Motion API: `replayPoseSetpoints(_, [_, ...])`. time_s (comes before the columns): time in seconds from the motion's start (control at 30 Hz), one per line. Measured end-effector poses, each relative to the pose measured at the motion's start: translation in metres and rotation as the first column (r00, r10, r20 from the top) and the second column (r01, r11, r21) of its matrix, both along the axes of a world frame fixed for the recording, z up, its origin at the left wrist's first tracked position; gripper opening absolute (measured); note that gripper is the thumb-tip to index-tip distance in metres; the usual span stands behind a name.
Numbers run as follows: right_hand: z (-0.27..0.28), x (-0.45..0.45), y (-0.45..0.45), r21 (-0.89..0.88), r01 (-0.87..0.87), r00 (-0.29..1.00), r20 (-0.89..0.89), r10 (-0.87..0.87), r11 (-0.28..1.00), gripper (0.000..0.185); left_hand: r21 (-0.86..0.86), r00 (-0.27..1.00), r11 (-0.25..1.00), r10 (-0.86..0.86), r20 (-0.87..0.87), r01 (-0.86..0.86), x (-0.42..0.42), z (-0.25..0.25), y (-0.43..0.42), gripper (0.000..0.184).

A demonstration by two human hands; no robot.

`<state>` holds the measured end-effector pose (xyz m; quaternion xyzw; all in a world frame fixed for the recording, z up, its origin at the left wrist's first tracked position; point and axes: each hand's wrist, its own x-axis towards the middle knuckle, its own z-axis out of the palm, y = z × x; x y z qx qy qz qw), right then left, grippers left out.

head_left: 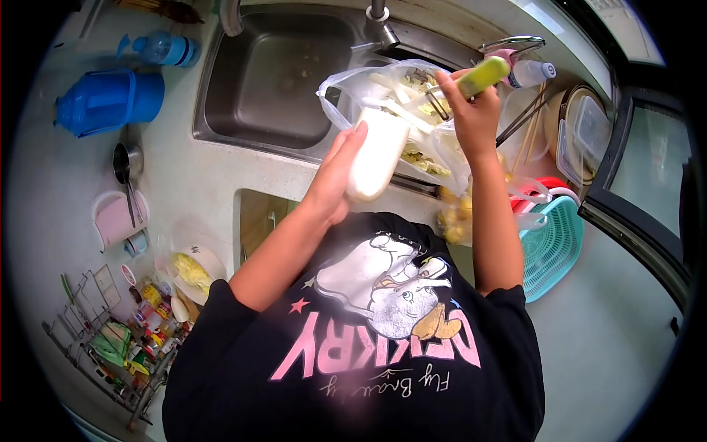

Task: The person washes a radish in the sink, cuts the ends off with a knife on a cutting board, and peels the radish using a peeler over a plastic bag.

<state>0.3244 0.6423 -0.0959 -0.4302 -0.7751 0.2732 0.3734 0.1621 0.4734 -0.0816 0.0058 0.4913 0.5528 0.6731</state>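
A thick, pale white radish [378, 158] is gripped in my left hand [337, 177], my fingers wrapped round its left side. My right hand [475, 114] is closed round the green handle of a peeler [482, 79], whose metal blade end [437, 107] points down and left, apart from the radish. Beneath both hands lies an open clear plastic bag [339, 87] with leafy scraps and pale strips in it, over the right part of the sink.
The metal sink [272, 81] is behind my left hand. To the right are a teal basket [552, 250], chopsticks [529, 136] and a bottle [532, 72]. A blue thermos [110, 103] and a plate [210, 258] of cabbage stand left. A window frame [626, 155] juts in at right.
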Motion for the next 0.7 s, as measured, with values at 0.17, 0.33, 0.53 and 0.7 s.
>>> replayPoseSetpoints(0.17, [-0.005, 0.001, -0.008, -0.24, 0.015, 0.984, -0.169, -0.057, 0.971, 0.021, 0.033, 0.998, 0.998, -0.059, -0.008, 0.059, 0.0, 0.001, 0.006, 0.054])
replayPoseSetpoints(0.33, [-0.004, -0.001, -0.015, -0.127, 0.016, 0.997, -0.076, -0.026, 0.992, 0.02, 0.027, 0.991, 0.996, -0.09, 0.099, 0.087, 0.002, 0.005, 0.012, 0.056])
replayPoseSetpoints(0.53, [-0.007, -0.004, -0.019, -0.632, -0.108, 0.781, -0.531, -0.328, 0.768, 0.019, -0.008, 0.987, 0.997, -0.081, 0.141, 0.083, 0.003, 0.01, 0.017, 0.059])
replayPoseSetpoints(0.7, [0.014, -0.008, -0.039, -0.628, -0.297, 0.77, -0.603, -0.208, 0.719, 0.02, -0.046, 0.985, 0.996, -0.069, 0.158, 0.077, 0.004, 0.017, 0.021, 0.057])
